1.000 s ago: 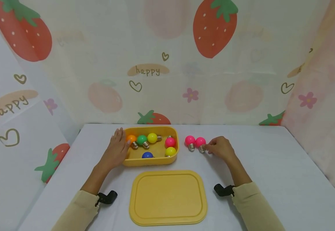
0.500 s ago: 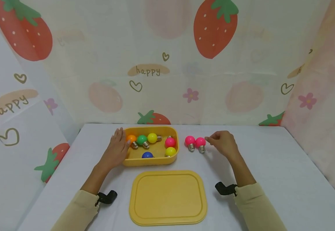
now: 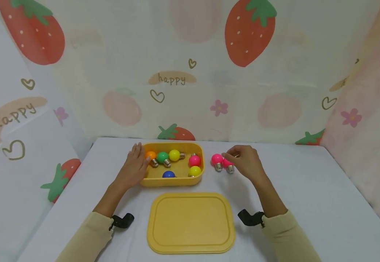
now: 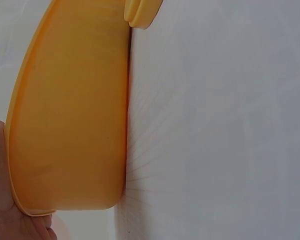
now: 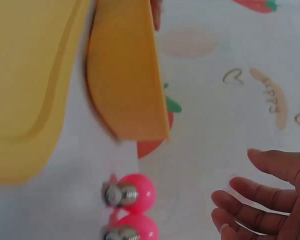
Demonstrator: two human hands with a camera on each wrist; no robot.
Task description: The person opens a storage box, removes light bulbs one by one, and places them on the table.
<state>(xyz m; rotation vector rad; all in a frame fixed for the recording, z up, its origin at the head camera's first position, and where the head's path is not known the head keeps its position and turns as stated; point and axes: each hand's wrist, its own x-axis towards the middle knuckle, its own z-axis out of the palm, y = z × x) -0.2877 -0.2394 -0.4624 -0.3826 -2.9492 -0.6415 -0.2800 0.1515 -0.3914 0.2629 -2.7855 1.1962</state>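
Observation:
My left hand rests against the left end of a yellow plastic box, its fingers straight. In the left wrist view, part of that hand touches the rim of the box. Inside the box lie several small colored light bulbs, among them an orange bulb, a green bulb and a blue bulb. To its right, two pink bulbs stand side by side on metal bases. My right hand hovers by the right-hand one, partly covering it. The right wrist view shows its fingers loosely spread, apart from the bulbs.
A flat yellow lid lies on the white tabletop in front of the box. A strawberry-printed cloth hangs behind the table and at both sides. Each wrist carries a black camera mount.
My right hand, first touching the base of the right-hand pink bulb, has lifted off it and then shifted left above it. The left hand stays on the box. The view has tilted slightly.

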